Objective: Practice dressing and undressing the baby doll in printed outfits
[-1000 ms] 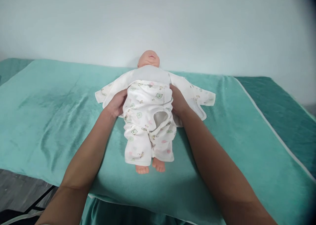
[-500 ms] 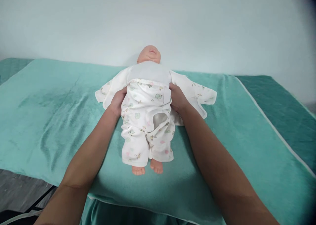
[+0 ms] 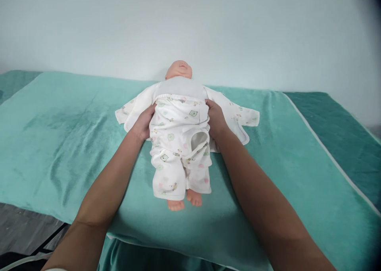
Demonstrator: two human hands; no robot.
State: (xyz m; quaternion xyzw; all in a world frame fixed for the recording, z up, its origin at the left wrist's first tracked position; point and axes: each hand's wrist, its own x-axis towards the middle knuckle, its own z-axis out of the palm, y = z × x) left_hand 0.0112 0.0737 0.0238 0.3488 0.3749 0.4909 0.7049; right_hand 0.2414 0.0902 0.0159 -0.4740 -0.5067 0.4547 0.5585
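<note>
Fingers of left hand (image 3: 145, 123) and right hand (image 3: 214, 119) pinching trousers (image 3: 178, 144) waistband | doll (image 3: 179, 70) on back, green blanket (image 3: 59, 136) | waistband drawn higher than a moment ago, now covering the belly.

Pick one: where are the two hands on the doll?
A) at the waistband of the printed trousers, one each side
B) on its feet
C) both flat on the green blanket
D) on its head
A: the left hand and right hand grip the printed trousers at the waist on either side of the doll.
</note>
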